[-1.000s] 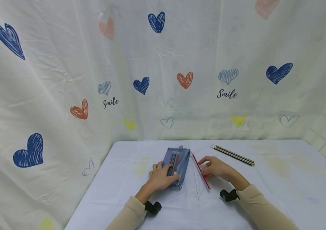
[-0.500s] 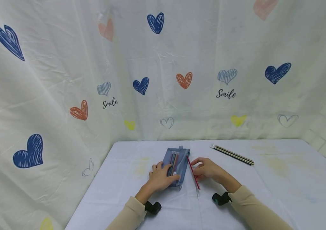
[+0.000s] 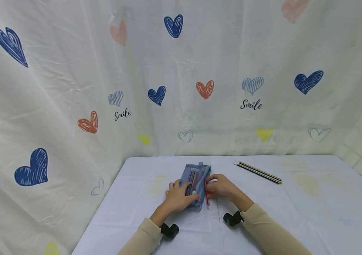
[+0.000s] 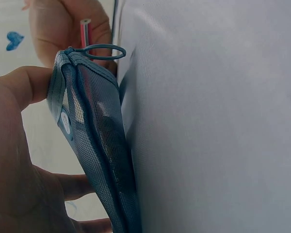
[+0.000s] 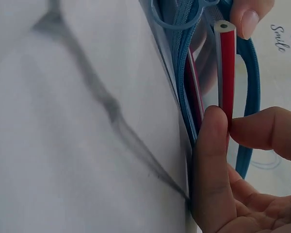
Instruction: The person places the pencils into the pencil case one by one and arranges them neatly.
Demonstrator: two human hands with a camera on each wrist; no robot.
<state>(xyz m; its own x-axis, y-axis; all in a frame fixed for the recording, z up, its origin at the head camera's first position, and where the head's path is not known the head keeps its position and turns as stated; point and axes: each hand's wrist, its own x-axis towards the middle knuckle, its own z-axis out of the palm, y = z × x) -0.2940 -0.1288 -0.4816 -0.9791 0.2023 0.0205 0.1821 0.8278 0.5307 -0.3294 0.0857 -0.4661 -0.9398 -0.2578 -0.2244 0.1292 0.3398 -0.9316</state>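
A blue mesh pencil case lies on the table, with several pencils showing through it. My left hand rests on the case with fingers spread; its thumb touches the face near the zipper end in the left wrist view. Between thumb and forefinger, my right hand pinches a red pencil at the case's right side. The right wrist view has the unzipped edge of the case parted, the pencil standing in the opening. Another red pencil shows inside. The held pencil's far end is hidden.
Several dark striped pencils lie together on the white-covered table, right of and beyond my right hand. A zipper pull ring sticks out from the case's near end. A curtain printed with hearts hangs behind the table.
My right hand has moved left with the red pencil, from beside the pencil case to its opening. The pencil has turned more in line with the case. The left hand stays in place.
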